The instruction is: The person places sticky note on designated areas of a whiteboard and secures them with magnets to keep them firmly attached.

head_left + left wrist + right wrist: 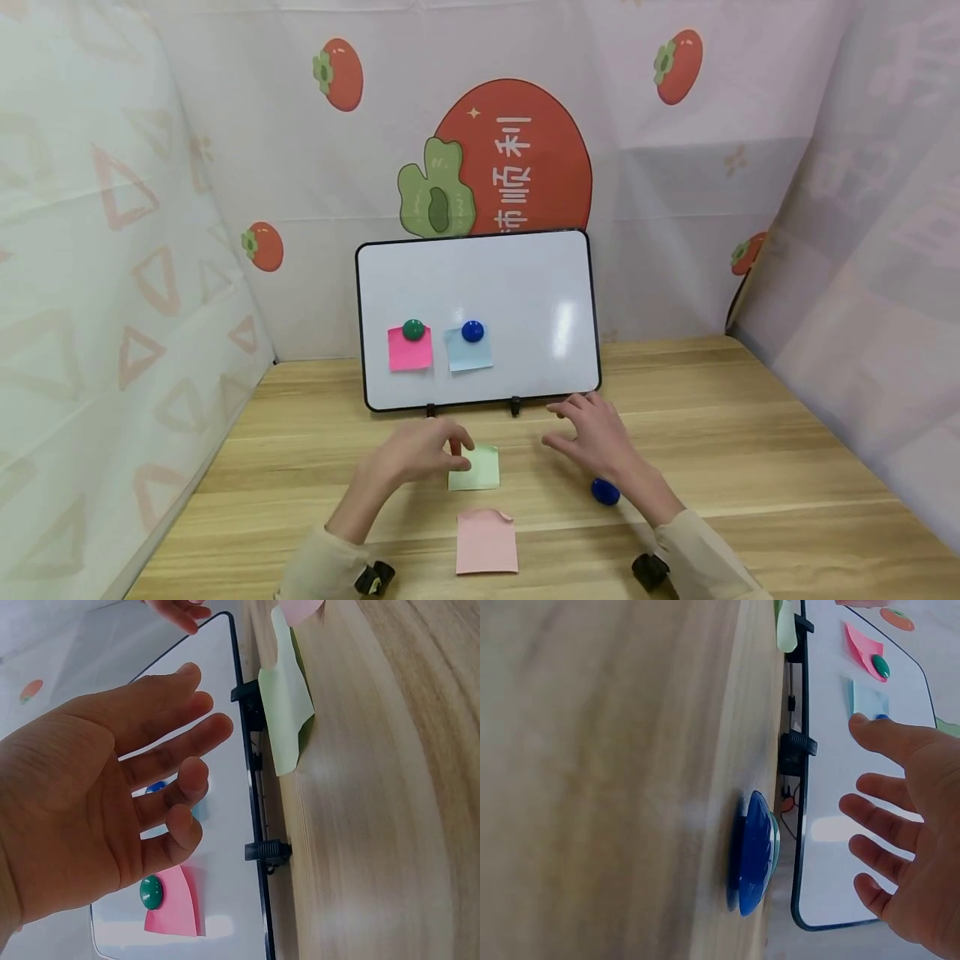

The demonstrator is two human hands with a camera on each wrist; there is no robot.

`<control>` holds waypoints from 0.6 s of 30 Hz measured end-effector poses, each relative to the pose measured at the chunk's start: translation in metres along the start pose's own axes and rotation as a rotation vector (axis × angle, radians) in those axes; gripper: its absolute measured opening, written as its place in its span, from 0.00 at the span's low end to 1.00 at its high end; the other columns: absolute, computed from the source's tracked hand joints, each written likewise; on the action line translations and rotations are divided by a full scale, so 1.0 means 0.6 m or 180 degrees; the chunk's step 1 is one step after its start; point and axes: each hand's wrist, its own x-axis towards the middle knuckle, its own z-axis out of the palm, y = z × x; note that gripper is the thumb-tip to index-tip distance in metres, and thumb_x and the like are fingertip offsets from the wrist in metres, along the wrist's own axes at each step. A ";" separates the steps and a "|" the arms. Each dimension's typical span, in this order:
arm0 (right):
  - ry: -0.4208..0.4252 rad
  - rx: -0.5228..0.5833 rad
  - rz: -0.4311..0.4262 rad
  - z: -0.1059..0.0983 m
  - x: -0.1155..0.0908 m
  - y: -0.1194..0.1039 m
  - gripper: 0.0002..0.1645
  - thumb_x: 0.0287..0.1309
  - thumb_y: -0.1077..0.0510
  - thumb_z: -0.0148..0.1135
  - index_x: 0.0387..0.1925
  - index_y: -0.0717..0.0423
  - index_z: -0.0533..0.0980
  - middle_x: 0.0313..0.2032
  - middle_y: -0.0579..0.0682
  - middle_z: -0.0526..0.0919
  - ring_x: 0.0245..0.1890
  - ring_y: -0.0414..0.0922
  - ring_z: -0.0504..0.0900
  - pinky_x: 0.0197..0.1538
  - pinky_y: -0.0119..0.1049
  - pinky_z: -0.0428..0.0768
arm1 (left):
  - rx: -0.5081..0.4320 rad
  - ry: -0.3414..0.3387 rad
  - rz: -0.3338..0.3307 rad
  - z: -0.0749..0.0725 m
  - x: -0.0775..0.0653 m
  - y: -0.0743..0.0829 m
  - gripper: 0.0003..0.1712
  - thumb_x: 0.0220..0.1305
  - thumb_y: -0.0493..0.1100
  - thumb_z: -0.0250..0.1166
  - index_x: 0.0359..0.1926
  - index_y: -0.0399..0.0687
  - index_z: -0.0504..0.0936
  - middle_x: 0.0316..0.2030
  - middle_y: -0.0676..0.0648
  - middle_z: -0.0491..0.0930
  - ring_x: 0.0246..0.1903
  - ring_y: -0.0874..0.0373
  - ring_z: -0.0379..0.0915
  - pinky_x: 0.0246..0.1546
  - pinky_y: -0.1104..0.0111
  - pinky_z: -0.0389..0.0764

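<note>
My left hand (420, 450) hovers over the left part of a pale green sticky note (483, 471), its fingers loosely bent and holding nothing. In the left wrist view, that note lies to the side of the fingers with its edges lifted. My right hand (594, 433) is raised in front of the whiteboard's lower right corner, fingers relaxed and nothing in them. Beneath the right wrist, a blue round magnet (605, 492) rests on the table; the right wrist view shows a pale rim behind this magnet (756, 855). Nearer me lies a pink sticky note (487, 543) with a curled top edge.
A whiteboard (517, 283) stands at the back on black clips (515, 406). A green magnet (413, 330) holds a bright pink note (409, 354) on it; another blue magnet (472, 331) holds a light blue note (469, 355). Printed cloth (637, 192) hangs around the wooden table (712, 417).
</note>
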 end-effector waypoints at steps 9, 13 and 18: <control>-0.0066 -0.0030 0.0020 -0.005 -0.019 0.015 0.26 0.51 0.44 0.74 0.49 0.52 0.83 0.38 0.46 0.83 0.48 0.52 0.76 0.49 0.52 0.73 | -0.0025 -0.0042 0.0076 0.008 -0.002 0.010 0.13 0.60 0.52 0.70 0.45 0.55 0.87 0.29 0.64 0.80 0.32 0.68 0.73 0.35 0.67 0.74; -0.0174 -0.0061 0.0045 -0.008 -0.028 0.020 0.26 0.53 0.43 0.73 0.49 0.52 0.83 0.39 0.46 0.83 0.46 0.50 0.76 0.49 0.51 0.73 | 0.0021 -0.0109 0.0055 0.012 -0.005 0.014 0.14 0.59 0.52 0.71 0.44 0.56 0.87 0.29 0.65 0.80 0.31 0.69 0.72 0.35 0.68 0.74; -0.0362 -0.0043 0.0119 -0.014 -0.034 0.027 0.26 0.53 0.43 0.73 0.49 0.53 0.83 0.37 0.45 0.82 0.42 0.46 0.75 0.44 0.46 0.72 | 0.0067 -0.0206 0.0005 0.018 -0.011 0.021 0.14 0.57 0.52 0.72 0.44 0.55 0.87 0.28 0.65 0.79 0.31 0.69 0.72 0.35 0.68 0.74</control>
